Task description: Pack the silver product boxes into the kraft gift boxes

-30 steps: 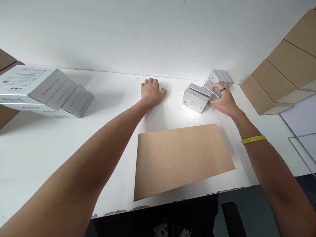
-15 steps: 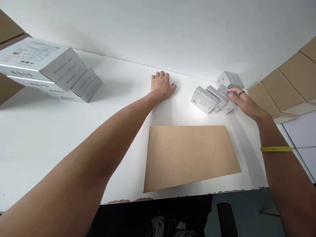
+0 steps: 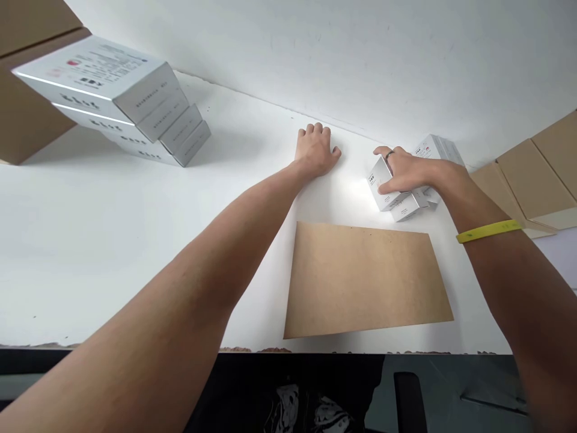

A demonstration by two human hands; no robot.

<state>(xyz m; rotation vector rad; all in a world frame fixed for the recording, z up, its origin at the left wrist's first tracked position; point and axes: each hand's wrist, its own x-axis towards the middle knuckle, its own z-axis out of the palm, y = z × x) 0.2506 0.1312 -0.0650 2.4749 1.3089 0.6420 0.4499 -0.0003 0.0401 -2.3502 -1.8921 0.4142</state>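
My right hand (image 3: 403, 171), with a dark ring on one finger, has its thumb on the near face of a small white box (image 3: 377, 179) and its fingers over the far edge. Another small white box (image 3: 407, 206) lies tilted just under and to the right of it, partly covered by the hand. More small boxes (image 3: 430, 147) stand behind, against the wall. My left hand (image 3: 315, 149) rests on the white table near the wall, back up, fingers bent, thumb held out to the side. It holds nothing.
A flat brown cardboard sheet (image 3: 367, 282) lies in front of the small boxes. Larger white boxes (image 3: 139, 120) are stacked unevenly at left, beside brown cardboard (image 3: 31, 108). Brown cartons (image 3: 536, 177) stand at right. The table's chipped front edge (image 3: 270, 349) runs below.
My right hand has moved left from the rightmost leaning box to the leftmost one and closed around it. The small boxes sit closer together. My left hand stays on the table; the view has shifted.
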